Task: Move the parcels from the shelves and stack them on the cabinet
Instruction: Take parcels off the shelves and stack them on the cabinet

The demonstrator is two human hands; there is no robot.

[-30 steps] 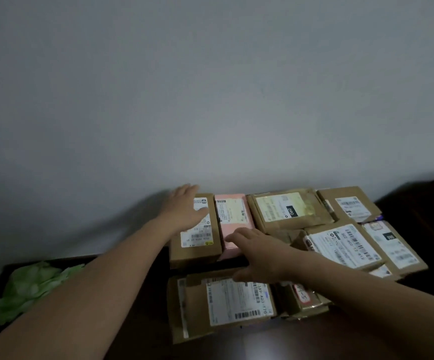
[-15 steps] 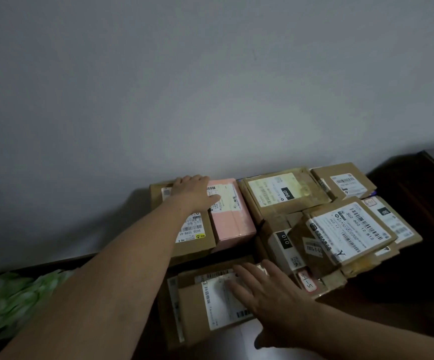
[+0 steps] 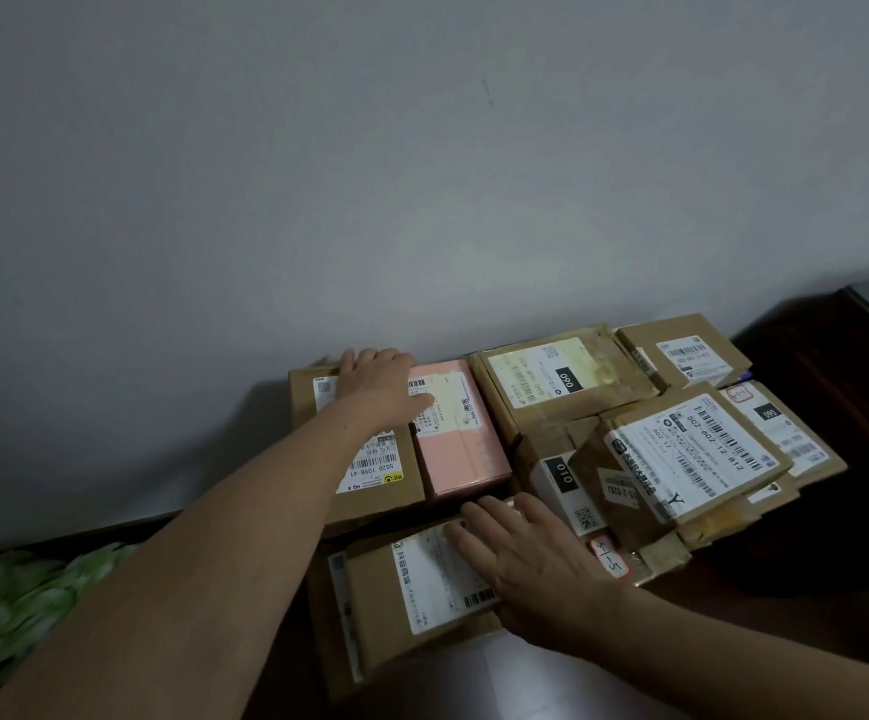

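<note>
The parcels sit packed together on the dark cabinet (image 3: pixel 848 543), pushed to its back edge by the wall. The left hand (image 3: pixel 378 389) lies flat with straight fingers on the back-left brown carton (image 3: pixel 370 475), gripping nothing. Its thumb reaches onto the pink box (image 3: pixel 466 449) touching that carton's right side. The carton's long axis runs from the wall toward the front edge. The right hand (image 3: pixel 531 569) presses open-palmed on the front labelled parcel (image 3: pixel 411 589), directly beneath it, so it seems the nearer hand for squaring that one.

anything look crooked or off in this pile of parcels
Yes: the large white-labelled parcel on the right lies tilted, propped on smaller boxes instead of flat. The yellow-labelled box behind it has wrinkled, ragged tape.
</note>
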